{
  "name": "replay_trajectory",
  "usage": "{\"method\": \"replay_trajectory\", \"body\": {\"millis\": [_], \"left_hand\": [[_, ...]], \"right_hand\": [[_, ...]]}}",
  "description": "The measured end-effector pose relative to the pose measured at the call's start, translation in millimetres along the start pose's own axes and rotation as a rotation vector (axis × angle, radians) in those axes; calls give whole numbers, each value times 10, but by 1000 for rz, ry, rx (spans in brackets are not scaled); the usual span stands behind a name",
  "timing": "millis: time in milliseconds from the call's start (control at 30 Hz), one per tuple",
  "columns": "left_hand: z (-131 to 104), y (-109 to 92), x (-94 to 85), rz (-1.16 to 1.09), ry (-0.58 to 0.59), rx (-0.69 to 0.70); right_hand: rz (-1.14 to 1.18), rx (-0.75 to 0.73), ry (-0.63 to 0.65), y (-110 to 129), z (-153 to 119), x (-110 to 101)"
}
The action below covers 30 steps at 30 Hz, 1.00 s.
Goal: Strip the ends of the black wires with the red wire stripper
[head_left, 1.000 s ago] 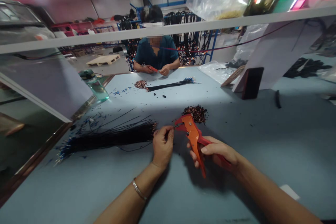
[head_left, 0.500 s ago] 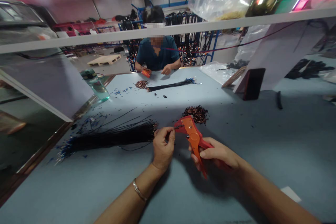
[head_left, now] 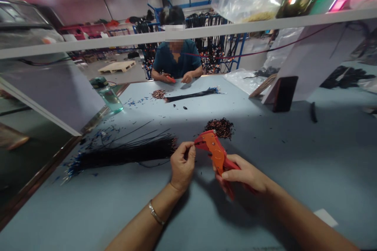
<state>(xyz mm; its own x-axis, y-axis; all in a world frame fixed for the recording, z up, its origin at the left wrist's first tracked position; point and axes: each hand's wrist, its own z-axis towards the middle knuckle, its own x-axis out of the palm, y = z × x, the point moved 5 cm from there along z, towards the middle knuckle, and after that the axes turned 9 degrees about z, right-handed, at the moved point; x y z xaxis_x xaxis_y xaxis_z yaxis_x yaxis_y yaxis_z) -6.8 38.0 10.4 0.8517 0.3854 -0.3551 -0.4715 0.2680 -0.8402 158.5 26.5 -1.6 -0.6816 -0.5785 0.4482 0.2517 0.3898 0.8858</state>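
Observation:
My right hand (head_left: 243, 172) is wrapped round the handles of a red and orange wire stripper (head_left: 217, 153), its jaws pointing up and to the left. At the mouth of those jaws my left hand (head_left: 183, 164) is closed in a pinch on a thin black wire (head_left: 153, 166), which trails back left under the hand. Beside the left hand lies a thick bundle of black wires (head_left: 126, 152), with copper-coloured ends on the right and blue ends on the left. Behind the stripper sits a heap of small copper and black offcuts (head_left: 222, 127).
Across the table (head_left: 265, 211) a co-worker (head_left: 176, 60) holds a red tool near a smaller wire bundle (head_left: 193, 95). A green bottle (head_left: 108, 96) stands at left, a dark phone-like slab (head_left: 285, 94) leans at right. A white bar (head_left: 206, 32) crosses overhead. Blue scraps (head_left: 101, 137) lie left.
The wire stripper's handles have been squeezed closer together in my right hand, and its head has tipped slightly. My left hand has shifted slightly left. The co-worker's red tool has turned and moved right.

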Motion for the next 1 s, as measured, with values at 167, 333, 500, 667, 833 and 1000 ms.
{"method": "replay_trajectory", "body": {"millis": [167, 333, 500, 667, 833, 1000], "left_hand": [[-4, 15, 10, -44, 9, -34], [3, 15, 10, -75, 10, -40], [-2, -2, -1, -98, -8, -45], [-18, -7, -10, -112, -13, -52], [-19, -10, -16, -116, -13, -56], [-20, 11, -12, -125, -10, -64]], "right_hand": [[49, 2, 10, -13, 1, 6], [96, -6, 53, -30, 5, -18], [112, -8, 100, -50, 21, -28], [117, -16, 123, -54, 26, -16], [97, -29, 115, -35, 18, -2], [50, -35, 78, -25, 11, 12]]}}
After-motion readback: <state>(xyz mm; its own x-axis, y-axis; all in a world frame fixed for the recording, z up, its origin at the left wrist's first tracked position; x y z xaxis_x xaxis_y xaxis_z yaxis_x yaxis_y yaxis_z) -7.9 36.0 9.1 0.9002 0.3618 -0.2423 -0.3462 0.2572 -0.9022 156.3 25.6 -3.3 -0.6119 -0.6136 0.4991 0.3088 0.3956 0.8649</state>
